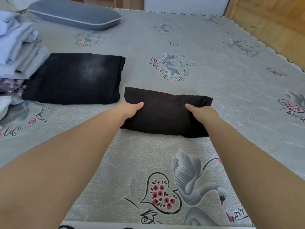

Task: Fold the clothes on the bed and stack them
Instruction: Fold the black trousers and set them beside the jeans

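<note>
Head view shows your left hand (130, 111) and right hand (202, 114) gripping the ends of a small folded black garment (165, 113) at frame centre, thumbs on top, fingers hidden beneath. It lies on the bed (214, 63), just right of a larger folded black garment (74, 78); unfolded clothes (18, 45) sit at left.

Two folded black garments lie on the bed, one larger (72, 78) and one smaller (165, 113), plus one grey pillow (74, 14), one heap of unfolded clothes (18, 52) and two hands, left (130, 109) and right (203, 113)
</note>
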